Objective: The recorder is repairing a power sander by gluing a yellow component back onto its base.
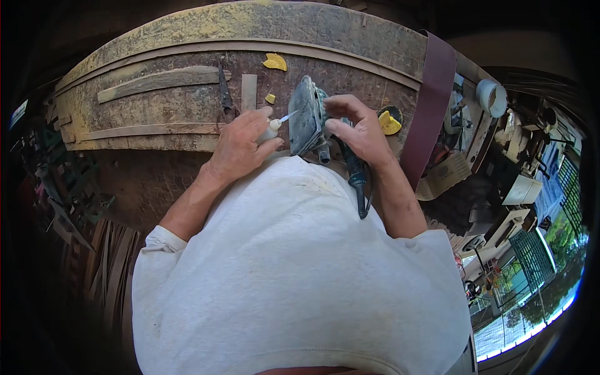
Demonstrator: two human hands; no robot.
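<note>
My left hand (242,142) is wrapped around a small white squeeze bottle (270,132), whose thin pale nozzle (289,116) points at an electric sander (306,119). The sander is tipped on its side, with its flat grey pad facing left toward the nozzle. Around the sander's body, on the side away from the pad, curve the thumb and fingers of my right hand (361,130); part of that grip is hidden. The sander's dark handle and cord (357,181) hang down against my white shirt.
On the worn wooden bench (350,50) lie thin wood strips (162,81), a short flat wood piece (249,91) and yellow scraps (275,61). A brown abrasive belt (430,106) drapes over the right side. Beyond it stand a white bucket (491,99) and a cardboard box (445,177).
</note>
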